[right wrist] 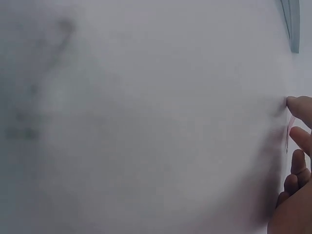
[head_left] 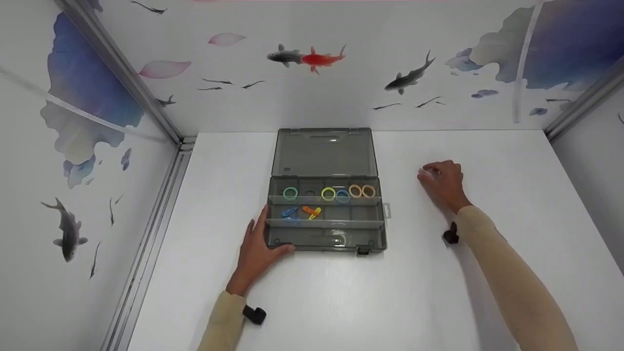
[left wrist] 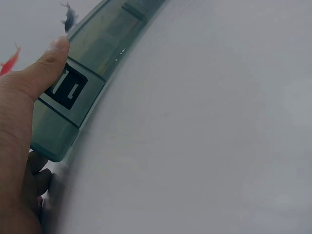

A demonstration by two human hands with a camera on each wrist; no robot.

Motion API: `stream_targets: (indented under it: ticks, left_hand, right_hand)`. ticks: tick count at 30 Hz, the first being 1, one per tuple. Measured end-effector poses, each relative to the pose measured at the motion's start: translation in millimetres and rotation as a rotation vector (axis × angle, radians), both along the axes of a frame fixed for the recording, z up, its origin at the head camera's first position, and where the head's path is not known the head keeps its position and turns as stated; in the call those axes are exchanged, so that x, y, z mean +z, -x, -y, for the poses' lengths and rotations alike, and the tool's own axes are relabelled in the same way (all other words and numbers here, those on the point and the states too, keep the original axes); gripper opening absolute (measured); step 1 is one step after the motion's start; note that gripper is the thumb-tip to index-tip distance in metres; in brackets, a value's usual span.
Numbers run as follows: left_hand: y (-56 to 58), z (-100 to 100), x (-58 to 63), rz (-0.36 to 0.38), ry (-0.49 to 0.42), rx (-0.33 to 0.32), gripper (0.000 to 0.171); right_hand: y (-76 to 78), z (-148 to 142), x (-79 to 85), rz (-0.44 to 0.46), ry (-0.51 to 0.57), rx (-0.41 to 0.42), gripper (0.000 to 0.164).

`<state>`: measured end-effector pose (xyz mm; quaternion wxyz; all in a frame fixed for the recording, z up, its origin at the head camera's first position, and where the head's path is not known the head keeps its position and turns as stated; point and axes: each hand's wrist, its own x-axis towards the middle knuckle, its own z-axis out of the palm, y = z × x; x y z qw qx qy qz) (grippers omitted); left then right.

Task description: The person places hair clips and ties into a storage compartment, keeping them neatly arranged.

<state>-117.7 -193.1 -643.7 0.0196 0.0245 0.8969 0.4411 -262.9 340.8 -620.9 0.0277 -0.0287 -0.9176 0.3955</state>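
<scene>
A translucent grey compartment box (head_left: 321, 238) lies on the table with its lid (head_left: 324, 153) folded back. My left hand (head_left: 257, 251) grips its near left corner, fingers along the left side and thumb on the front wall. Coloured rings fill part of the back row, among them a green ring (head_left: 290, 193), a yellow ring (head_left: 328, 194) and a blue ring (head_left: 343, 196). In the middle row are a blue clip (head_left: 289, 212), an orange clip (head_left: 309, 210) and a yellow clip (head_left: 315, 214). Right of the box, my right hand (head_left: 444, 183) pinches a small pale pinkish thing (right wrist: 291, 127), mostly hidden by the fingers.
The white table (head_left: 341, 302) runs back to a wall (head_left: 360, 29) printed with fish and petals. A metal frame rail (head_left: 146, 243) borders the table on the left. A small latch tab (head_left: 387, 210) sticks out at the box's right side.
</scene>
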Motion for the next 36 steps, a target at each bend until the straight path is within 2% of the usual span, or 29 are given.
stream_targets:
  ticks: [7,19,30,36]
  left_hand:
    - [-0.1,-0.7,0.1,0.017,-0.003,0.017,0.129]
    - [1.0,-0.3,-1.1,0.009,-0.007,0.017,0.128]
    - [1.3,-1.5,-2.5,0.002,-0.017,0.014,0.128]
    - [0.6,-0.7,-0.2,0.008,-0.005,0.007,0.128]
  right_hand:
    - [6.3,-0.6,-5.3,-0.026,0.010,-0.023,0.034]
    - [5.9,0.3,-3.9,0.004,0.022,-0.037,0.034]
    - [5.4,1.4,-1.2,-0.064,0.021,-0.029,0.028]
    - [4.8,8.1,2.5,-0.130,0.016,0.032,0.024]
